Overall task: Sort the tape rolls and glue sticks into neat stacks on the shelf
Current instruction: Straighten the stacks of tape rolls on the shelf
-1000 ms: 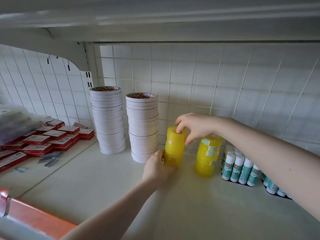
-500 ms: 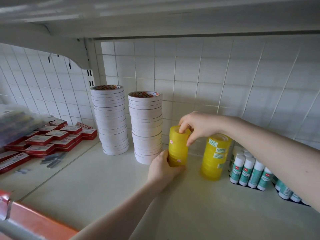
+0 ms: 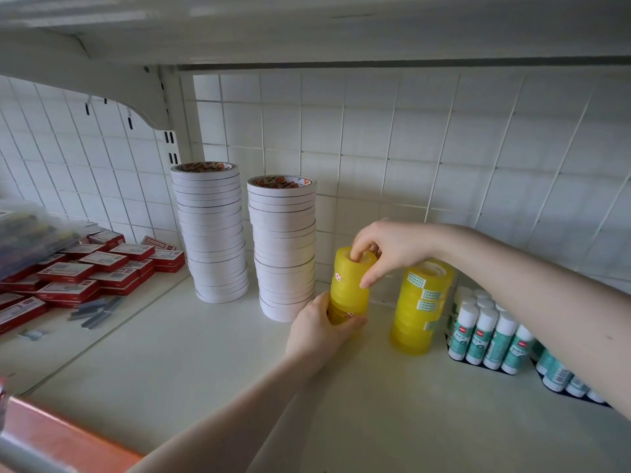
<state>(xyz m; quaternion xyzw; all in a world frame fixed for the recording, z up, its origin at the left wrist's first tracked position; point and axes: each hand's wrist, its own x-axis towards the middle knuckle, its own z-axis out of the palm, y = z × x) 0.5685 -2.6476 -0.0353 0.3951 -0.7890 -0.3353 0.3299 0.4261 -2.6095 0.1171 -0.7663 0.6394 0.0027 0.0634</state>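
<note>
Left hand (image 3: 319, 327) reaches in from six o'clock, fingers curled around a grip; right hand (image 3: 386, 249) comes from three o'clock, fingertips (image 3: 367, 281) pinching downward.

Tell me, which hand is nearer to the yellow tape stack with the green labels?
The right hand: it is at the top of the neighbouring yellow stack, just left of the green-labelled stack. The left hand grips that neighbour's base, farther away.

Labels on the glue sticks (image 3: 488, 332) too small to read
</note>
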